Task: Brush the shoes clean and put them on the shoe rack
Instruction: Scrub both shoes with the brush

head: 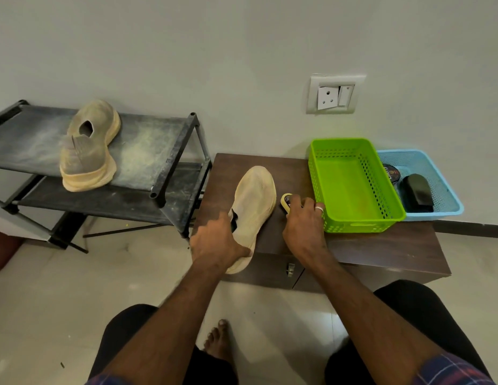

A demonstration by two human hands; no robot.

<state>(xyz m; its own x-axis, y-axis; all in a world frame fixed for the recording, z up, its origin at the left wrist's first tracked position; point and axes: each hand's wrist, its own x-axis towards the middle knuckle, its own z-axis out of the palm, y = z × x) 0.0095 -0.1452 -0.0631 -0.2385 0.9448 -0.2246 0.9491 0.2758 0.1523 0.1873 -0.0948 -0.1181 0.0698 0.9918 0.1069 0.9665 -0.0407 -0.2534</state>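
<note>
Over on the left you've got the black shoe rack (164,140) with one tan shoe (88,145) lying on the top shelf, its sole edge right at the front lip and bare shelf on either side of it. Next over, your left hand (217,245) grips the heel end of the second shoe (252,207), which sits on the dark wooden cabinet (381,248) with its heel hanging past the front edge. Just beside its toe, your right hand (303,220) has its fingers curled round a small yellow brush (286,200), squeezed between the shoe and the green basket (353,187). Touching that, the blue basket (436,173) holds a black brush (417,193) and a tin (391,173).
</note>
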